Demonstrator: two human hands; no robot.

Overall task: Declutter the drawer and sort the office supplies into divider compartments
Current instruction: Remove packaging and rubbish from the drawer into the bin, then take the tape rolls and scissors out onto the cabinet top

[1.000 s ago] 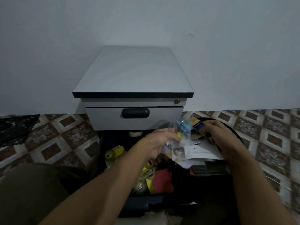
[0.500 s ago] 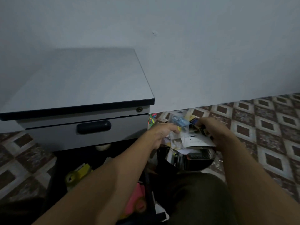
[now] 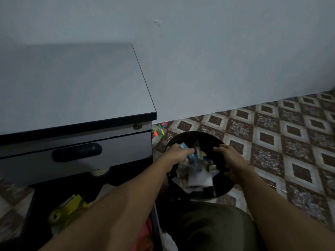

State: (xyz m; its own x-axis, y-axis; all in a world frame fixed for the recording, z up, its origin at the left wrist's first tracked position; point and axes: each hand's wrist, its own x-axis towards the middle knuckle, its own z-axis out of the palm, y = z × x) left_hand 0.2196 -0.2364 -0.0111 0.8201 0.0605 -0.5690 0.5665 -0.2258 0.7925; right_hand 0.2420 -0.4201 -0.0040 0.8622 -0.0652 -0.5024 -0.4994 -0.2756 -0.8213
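The right hand (image 3: pixel 232 160), fingers now spread, has discarded white papers (image 3: pixel 198 177) below into the round black bin (image 3: pixel 195 134); left hand (image 3: pixel 178 156) pinches a blue plastic packet (image 3: pixel 191 157).

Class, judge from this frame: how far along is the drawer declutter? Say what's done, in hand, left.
Done: papers lie in the black bin. In hand: the left hand grips a blue item over the bin; the right hand hovers open. Left: a yellow item lies loose in the open drawer; no dividers show.

Blue-and-clear packet (image 3: pixel 191 157) in left hand (image 3: pixel 178 154) over black bin (image 3: pixel 196 134); yellow tape dispenser (image 3: pixel 72 205) in open drawer (image 3: pixel 39 201)
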